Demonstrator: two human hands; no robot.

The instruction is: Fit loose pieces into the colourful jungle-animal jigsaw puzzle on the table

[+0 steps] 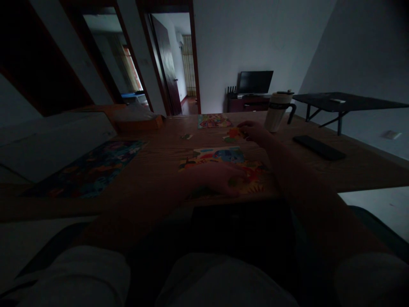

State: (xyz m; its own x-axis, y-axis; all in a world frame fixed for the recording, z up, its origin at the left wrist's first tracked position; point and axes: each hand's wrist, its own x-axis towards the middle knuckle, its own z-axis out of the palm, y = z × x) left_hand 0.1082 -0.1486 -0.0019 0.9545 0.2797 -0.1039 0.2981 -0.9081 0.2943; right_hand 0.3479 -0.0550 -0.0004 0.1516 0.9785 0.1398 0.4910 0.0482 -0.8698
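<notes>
A partly assembled jigsaw puzzle (228, 155) with blue, yellow and red pictures lies near the table's front edge. My left hand (220, 175) rests flat across its lower part, fingers stretched out, covering some of it. Farther off, my right hand (254, 131) reaches over loose puzzle pieces (234, 133), orange and green, with its fingers bent and apart at their right edge. The dim light hides whether a fingertip presses on one. Behind them lies a colourful picture sheet (214, 121). A few small pieces (186, 136) lie to the left.
A tumbler with a black handle (276, 111) stands just beyond my right hand. A dark flat slab (318, 147) lies at the right of the wooden table (159, 162). On the left are a dark patterned sheet (92, 168), a white box (54, 143) and an orange-brown tray (139, 124).
</notes>
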